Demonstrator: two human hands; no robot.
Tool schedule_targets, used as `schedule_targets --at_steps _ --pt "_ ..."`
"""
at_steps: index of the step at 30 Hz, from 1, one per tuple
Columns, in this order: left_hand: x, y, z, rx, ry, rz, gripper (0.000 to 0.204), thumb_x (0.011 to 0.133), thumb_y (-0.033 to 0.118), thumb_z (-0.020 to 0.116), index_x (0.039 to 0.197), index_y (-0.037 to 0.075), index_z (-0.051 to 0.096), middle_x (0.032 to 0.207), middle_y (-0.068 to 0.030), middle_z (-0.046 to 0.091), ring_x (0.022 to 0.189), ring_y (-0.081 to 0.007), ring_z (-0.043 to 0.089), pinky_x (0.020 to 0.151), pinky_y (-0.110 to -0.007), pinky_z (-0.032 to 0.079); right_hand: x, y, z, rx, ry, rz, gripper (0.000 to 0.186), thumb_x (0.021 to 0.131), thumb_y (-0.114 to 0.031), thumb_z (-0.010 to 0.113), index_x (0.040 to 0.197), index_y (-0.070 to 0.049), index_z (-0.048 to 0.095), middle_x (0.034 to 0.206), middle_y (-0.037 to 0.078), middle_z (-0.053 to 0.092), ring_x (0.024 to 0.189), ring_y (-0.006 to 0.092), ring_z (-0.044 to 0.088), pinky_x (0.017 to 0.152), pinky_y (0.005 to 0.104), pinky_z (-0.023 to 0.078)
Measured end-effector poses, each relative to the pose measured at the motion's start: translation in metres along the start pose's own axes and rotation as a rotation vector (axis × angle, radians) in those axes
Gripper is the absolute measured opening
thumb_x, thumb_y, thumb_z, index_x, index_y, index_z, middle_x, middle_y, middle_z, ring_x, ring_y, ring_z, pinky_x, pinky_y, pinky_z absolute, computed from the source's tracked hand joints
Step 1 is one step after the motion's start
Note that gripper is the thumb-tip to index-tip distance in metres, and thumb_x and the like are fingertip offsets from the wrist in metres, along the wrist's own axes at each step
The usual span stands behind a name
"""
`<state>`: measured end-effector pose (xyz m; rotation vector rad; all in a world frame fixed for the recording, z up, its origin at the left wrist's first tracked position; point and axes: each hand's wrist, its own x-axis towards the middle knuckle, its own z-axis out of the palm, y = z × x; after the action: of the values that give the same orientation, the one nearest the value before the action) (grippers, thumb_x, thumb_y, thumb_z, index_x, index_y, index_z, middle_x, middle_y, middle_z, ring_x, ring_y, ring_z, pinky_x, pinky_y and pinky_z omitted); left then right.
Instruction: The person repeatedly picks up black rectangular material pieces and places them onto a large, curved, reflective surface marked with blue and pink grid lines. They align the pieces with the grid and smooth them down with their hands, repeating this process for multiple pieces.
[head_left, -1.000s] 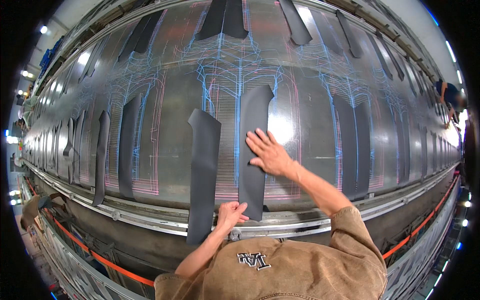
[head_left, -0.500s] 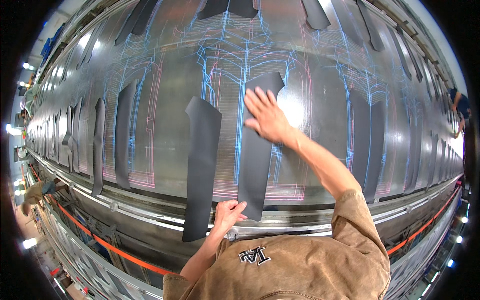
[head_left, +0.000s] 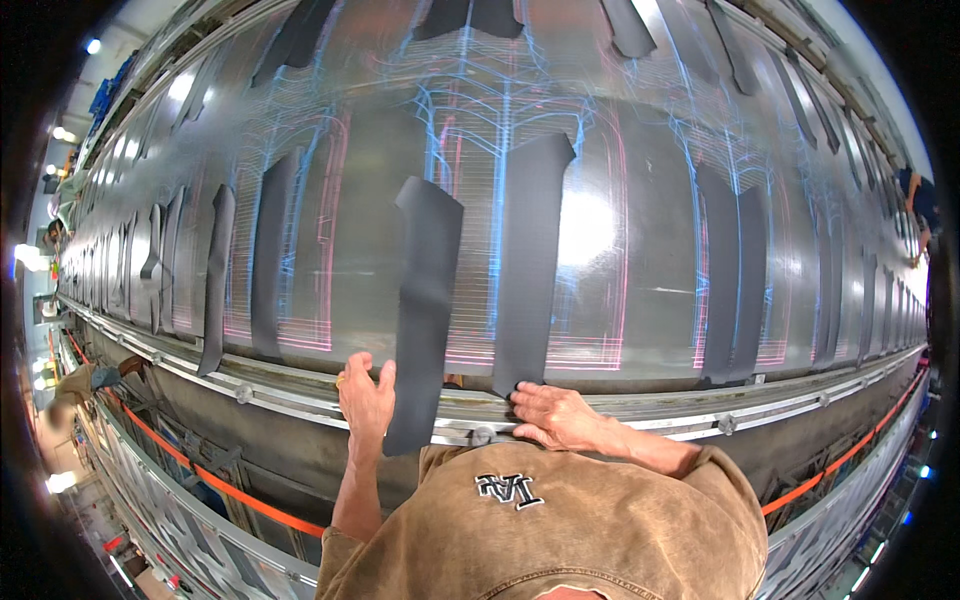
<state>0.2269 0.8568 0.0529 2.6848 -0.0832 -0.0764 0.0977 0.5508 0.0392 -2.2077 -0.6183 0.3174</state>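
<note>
Two long dark strips (head_left: pixel 530 265) (matte, near-black) lie upright.

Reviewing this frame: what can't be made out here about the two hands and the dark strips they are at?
- Head view: the lower end of the left dark strip hangs past the metal rail; whether it sticks there is unclear.
- The left hand touches that strip's edge; a grip cannot be told.
- The right hand's fingertips cover the right dark strip's bottom edge.
- The far strips at the left rim are too small and bent.

Bright ceiling lamps (head_left: pixel 92 46) shine above an orange rail (head_left: pixel 240 492) below.
</note>
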Motion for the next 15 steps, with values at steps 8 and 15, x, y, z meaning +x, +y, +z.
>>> schedule_targets --at_steps 8,15 --pt "-0.007 -0.054 0.050 -0.534 -0.487 -0.189 0.059 0.074 0.016 0.082 0.121 -0.001 0.050 0.085 -0.0095 0.065 0.075 -0.0198 0.065 0.068 -0.034 0.053 0.080 -0.078 0.047 0.504 0.459 0.861 0.045 0.090 -0.027 0.068 0.115 0.009 0.061 0.102 0.025 0.069 0.085 0.0297 0.068 0.075 0.0402 0.054" --pt "0.004 -0.009 0.008 -1.273 -0.772 -0.492 0.057 0.085 0.001 0.071 0.135 -0.001 0.043 0.110 -0.0101 0.066 0.097 -0.0176 0.065 0.077 -0.031 0.055 0.122 -0.127 0.082 1.160 0.761 1.049 0.029 0.092 -0.022 0.070 0.113 -0.003 0.066 0.086 0.001 0.066 0.078 0.0084 0.060 0.072 0.0267 0.050"
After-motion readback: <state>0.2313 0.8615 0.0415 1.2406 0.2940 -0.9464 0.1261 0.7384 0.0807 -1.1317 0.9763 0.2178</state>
